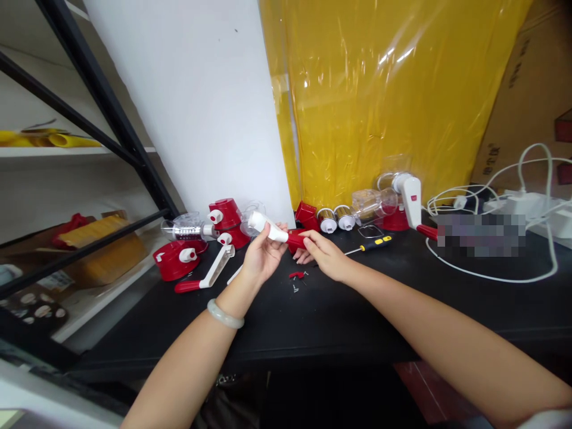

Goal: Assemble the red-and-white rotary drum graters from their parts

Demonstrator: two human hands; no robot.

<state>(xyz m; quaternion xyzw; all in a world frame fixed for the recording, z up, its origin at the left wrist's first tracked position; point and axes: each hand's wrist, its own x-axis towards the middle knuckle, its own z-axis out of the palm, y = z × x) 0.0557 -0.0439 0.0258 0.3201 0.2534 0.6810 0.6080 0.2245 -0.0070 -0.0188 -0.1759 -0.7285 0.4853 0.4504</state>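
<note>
My left hand (263, 255) is closed around the white arm of a crank handle (273, 231), held above the black table. The fingers of my right hand (324, 253) grip the red grip end of the same crank. Below the hands lie a small red plastic piece (296, 274) and several small screws (295, 288). To the left rests another white crank handle (217, 266) with a red grip. A screwdriver (375, 243) with a black and yellow handle lies to the right of my right hand.
Red grater bases (167, 265) and clear housings stand at the left. Metal grater drums (328, 220) sit at the back, beside an assembled rotary grater (395, 205). White cables (491, 277) run over the table's right side. A black-framed shelf (102, 113) rises at the left.
</note>
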